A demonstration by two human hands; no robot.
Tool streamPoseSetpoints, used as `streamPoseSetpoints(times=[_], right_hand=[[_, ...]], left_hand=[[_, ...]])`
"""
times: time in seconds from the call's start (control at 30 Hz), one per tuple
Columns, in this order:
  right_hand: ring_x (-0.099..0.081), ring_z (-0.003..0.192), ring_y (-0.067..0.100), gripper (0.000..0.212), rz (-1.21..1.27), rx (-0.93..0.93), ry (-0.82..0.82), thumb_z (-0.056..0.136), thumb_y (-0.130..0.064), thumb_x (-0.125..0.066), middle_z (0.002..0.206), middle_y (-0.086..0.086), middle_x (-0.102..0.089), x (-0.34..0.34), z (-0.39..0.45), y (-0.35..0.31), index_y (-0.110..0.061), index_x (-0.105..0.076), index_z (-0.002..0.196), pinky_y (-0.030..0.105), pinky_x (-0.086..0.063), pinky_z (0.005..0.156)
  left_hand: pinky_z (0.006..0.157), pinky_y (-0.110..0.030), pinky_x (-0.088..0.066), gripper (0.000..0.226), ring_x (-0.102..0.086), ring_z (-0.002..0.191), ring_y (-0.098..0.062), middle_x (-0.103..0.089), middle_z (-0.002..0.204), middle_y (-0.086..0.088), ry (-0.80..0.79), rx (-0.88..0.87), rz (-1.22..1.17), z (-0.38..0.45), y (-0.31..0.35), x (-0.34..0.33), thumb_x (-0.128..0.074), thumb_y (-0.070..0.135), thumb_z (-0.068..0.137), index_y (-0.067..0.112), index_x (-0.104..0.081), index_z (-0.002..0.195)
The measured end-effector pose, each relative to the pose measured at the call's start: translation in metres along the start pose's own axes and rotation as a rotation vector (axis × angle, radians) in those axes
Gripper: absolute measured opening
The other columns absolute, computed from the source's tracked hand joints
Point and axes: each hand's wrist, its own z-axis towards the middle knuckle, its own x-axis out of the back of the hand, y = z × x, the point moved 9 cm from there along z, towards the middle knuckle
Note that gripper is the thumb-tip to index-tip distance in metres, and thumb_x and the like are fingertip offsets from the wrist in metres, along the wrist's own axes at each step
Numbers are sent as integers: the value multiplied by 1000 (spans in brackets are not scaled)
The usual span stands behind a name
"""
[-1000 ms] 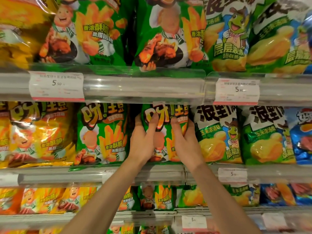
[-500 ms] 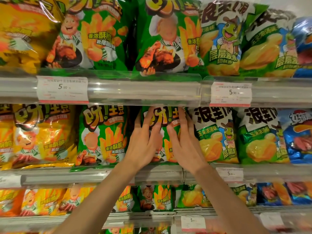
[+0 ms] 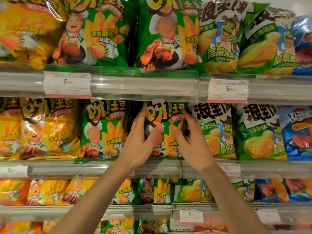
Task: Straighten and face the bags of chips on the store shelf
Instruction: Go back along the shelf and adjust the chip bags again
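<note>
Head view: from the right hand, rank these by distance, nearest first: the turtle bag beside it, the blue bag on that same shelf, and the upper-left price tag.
1. Turtle bag: just right of the right hand, same shelf.
2. Blue bag: far right end of that shelf.
3. Upper-left price tag: on the shelf edge above, far to the left.

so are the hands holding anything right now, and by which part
The green chip bag on the middle shelf, by its two side edges: left hand and right hand, fingers fairly straight.
</note>
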Motion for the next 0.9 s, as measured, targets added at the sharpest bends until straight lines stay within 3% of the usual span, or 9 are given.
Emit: streamPoseSetpoints(times=[0.03, 0.1, 0.23, 0.3, 0.37, 0.47, 0.57, 0.73, 0.9], right_hand=[[-41, 127, -14, 51, 63, -32, 1, 98, -48, -54, 149, -16, -38, 3, -7, 4, -42, -38, 146, 33, -42, 112], [-46, 121, -15, 42, 151, -78, 14, 97, -35, -60, 138, -17, -49, 9, -23, 11, -37, -48, 137, 29, -48, 106], [-59, 109, -9, 31, 163, -146, 30, 94, -41, -61, 119, -20, -63, 19, -59, 18, -42, -55, 125, 7, -50, 81], [-68, 98, 0, 29, 171, -180, 52, 90, -49, -57, 104, -17, -71, 20, -76, 20, -39, -60, 117, 17, -55, 78], [-72, 89, 9, 26, 189, -211, 56, 91, -42, -56, 92, -8, -75, 13, -92, 25, -30, -64, 113, 31, -58, 82], [-73, 89, 14, 14, 259, -297, 63, 96, -22, -60, 92, -5, -77, -3, -110, 36, -26, -67, 107, 31, -59, 81], [-73, 88, 12, 15, 259, -350, 82, 95, -21, -60, 93, -8, -77, -20, -118, 35, -27, -68, 106, 22, -59, 79], [-73, 85, 9, 16, 260, -363, 107, 94, -22, -58, 91, -8, -77, -51, -126, 19, -23, -68, 105, 17, -56, 76], [-72, 84, 8, 14, 256, -365, 105, 97, -16, -58, 89, -8, -77, -59, -128, 5, -20, -68, 104, 16, -56, 75]], left_hand=[[99, -5, -21, 71, -16, 131, 31, -20, 155, 35, 5, -4, -26, -8, 2, 3, -48, 69, 95, 61, -4, 151], [108, -14, -23, 69, -17, 140, 21, -18, 153, 43, -2, 10, -52, -25, 1, 7, -52, 68, 94, 63, -10, 149], [107, -26, -43, 58, -42, 133, 9, -42, 145, 30, 3, 65, -67, -60, -12, 23, -57, 58, 95, 50, -34, 147], [96, -21, -49, 51, -52, 124, 6, -50, 137, 29, 16, 90, -85, -75, -22, 33, -58, 52, 95, 49, -41, 142], [88, -16, -52, 49, -58, 117, 3, -53, 131, 30, 26, 122, -123, -88, -33, 43, -57, 53, 93, 48, -44, 140], [82, -18, -55, 42, -65, 108, 0, -59, 125, 29, 32, 174, -162, -101, -54, 59, -58, 50, 94, 51, -47, 135], [82, -19, -55, 37, -66, 107, -3, -64, 121, 22, 25, 205, -246, -108, -70, 74, -60, 46, 97, 51, -50, 133], [94, -44, -51, 37, -67, 107, -12, -70, 111, 7, -6, 250, -365, -114, -92, 93, -58, 46, 94, 40, -54, 130], [96, -37, -49, 40, -67, 110, -11, -71, 110, 6, 13, 258, -359, -115, -97, 108, -60, 55, 91, 40, -56, 128]])
